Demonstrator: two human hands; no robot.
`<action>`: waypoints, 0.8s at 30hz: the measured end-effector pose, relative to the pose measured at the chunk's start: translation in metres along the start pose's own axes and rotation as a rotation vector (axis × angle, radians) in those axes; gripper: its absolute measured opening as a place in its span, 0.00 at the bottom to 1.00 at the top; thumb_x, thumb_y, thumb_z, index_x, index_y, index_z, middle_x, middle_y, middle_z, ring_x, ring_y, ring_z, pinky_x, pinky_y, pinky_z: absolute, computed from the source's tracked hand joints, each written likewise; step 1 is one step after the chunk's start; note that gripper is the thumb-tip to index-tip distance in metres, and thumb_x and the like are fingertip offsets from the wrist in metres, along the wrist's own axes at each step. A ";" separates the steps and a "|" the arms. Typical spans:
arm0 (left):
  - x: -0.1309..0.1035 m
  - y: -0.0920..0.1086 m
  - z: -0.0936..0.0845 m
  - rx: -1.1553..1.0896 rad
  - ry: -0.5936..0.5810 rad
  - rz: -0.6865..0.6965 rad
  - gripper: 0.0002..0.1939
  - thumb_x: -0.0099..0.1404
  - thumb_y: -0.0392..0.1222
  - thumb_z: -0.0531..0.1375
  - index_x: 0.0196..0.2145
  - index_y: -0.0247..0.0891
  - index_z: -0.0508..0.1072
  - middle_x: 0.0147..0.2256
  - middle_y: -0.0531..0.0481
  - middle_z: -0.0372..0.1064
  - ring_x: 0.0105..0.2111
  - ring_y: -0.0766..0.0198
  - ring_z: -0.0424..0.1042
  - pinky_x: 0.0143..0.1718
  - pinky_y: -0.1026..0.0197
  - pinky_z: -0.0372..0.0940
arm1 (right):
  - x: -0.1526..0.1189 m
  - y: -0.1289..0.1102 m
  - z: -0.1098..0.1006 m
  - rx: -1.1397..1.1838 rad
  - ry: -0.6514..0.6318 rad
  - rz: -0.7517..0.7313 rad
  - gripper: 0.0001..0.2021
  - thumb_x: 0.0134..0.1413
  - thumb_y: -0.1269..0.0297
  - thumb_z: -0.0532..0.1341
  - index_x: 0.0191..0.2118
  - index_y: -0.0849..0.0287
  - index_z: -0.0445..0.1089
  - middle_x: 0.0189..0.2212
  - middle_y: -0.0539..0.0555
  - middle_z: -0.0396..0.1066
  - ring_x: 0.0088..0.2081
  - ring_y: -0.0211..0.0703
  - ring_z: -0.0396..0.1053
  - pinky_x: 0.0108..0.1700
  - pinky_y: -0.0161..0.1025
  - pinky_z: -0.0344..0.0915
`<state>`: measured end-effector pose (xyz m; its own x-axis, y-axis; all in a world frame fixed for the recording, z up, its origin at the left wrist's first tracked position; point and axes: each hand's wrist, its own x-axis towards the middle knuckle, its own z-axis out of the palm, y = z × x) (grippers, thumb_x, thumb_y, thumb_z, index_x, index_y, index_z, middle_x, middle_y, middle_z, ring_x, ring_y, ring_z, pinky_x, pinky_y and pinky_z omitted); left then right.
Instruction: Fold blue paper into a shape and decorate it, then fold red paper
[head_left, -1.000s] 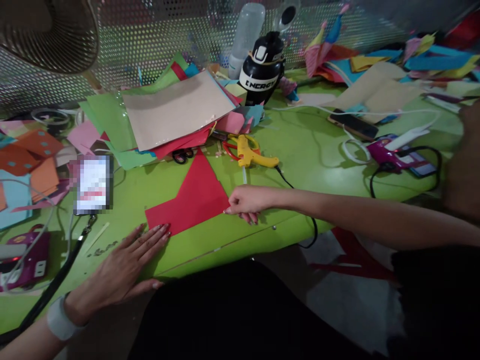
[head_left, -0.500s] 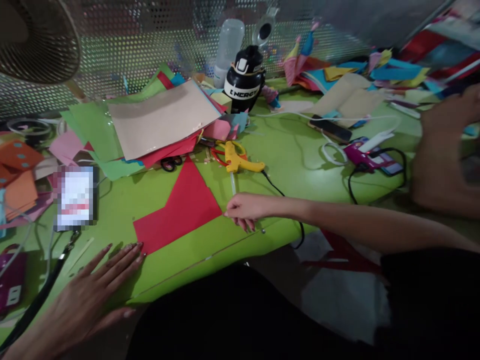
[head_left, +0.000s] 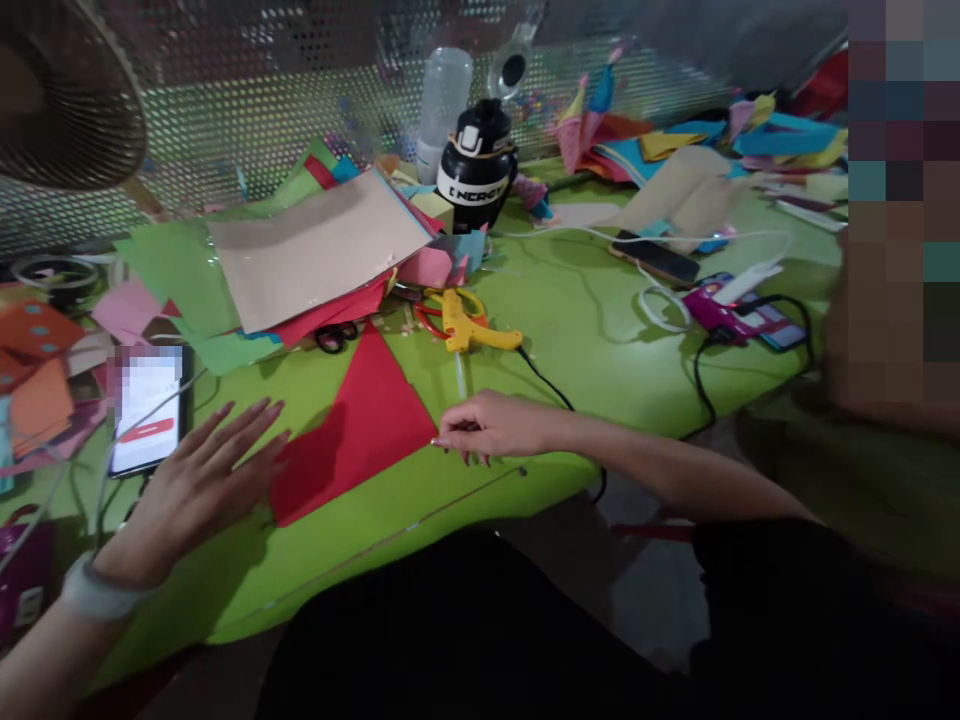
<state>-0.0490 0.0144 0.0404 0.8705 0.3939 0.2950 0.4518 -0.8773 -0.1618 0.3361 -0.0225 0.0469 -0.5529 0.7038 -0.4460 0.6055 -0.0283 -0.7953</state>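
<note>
Red paper (head_left: pixel 367 430) lies on the green table (head_left: pixel 555 350), its pointed top near the paper pile. My left hand (head_left: pixel 210 475) is over the paper's left end, fingers spread and holding nothing. At the paper's right corner is my right hand (head_left: pixel 487 425), its fingers curled with thumb and index pinched at the edge. A yellow glue gun (head_left: pixel 476 330) lies just behind my right hand, a clear glue stick jutting from it toward the hand. A phone (head_left: pixel 154 415) with a lit screen lies left of my left hand.
Behind the red paper are stacked coloured sheets (head_left: pixel 322 245) and black scissors (head_left: pixel 336 337). A black bottle (head_left: pixel 480 165) stands at the back. A purple device (head_left: pixel 731 315) with cables and a dark phone (head_left: pixel 655 258) lie right. A fan (head_left: pixel 67 95) is upper left; another person's arm is far right.
My left hand has risen and moved up and right, from the paper's lower left corner to over its left end. My right hand stays at the right corner, its fingers slightly shifted.
</note>
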 end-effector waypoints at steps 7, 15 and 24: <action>0.071 -0.037 0.024 0.015 -0.126 -0.242 0.21 0.70 0.49 0.58 0.58 0.46 0.70 0.72 0.49 0.41 0.71 0.49 0.43 0.70 0.42 0.46 | 0.055 -0.026 -0.029 -0.898 0.561 -0.262 0.18 0.68 0.66 0.51 0.58 0.62 0.68 0.53 0.65 0.72 0.50 0.55 0.70 0.47 0.47 0.63; 0.100 -0.079 0.036 0.019 -0.252 -0.251 0.15 0.68 0.46 0.58 0.50 0.43 0.77 0.72 0.49 0.44 0.71 0.49 0.40 0.71 0.43 0.37 | 0.164 -0.044 -0.073 -1.307 0.615 -0.328 0.19 0.61 0.76 0.51 0.54 0.64 0.71 0.50 0.64 0.73 0.51 0.54 0.66 0.61 0.56 0.51; 0.102 -0.113 0.028 -0.173 -0.095 -0.319 0.24 0.71 0.54 0.52 0.54 0.35 0.73 0.64 0.38 0.61 0.65 0.52 0.60 0.67 0.44 0.51 | 0.190 -0.075 -0.112 -1.149 0.733 -0.232 0.14 0.62 0.72 0.52 0.46 0.60 0.74 0.41 0.60 0.76 0.42 0.51 0.68 0.43 0.45 0.59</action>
<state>-0.0063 0.1615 0.0621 0.7095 0.6712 0.2148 0.6703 -0.7368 0.0881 0.2499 0.1932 0.0679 -0.4977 0.8307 0.2494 0.8671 0.4833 0.1207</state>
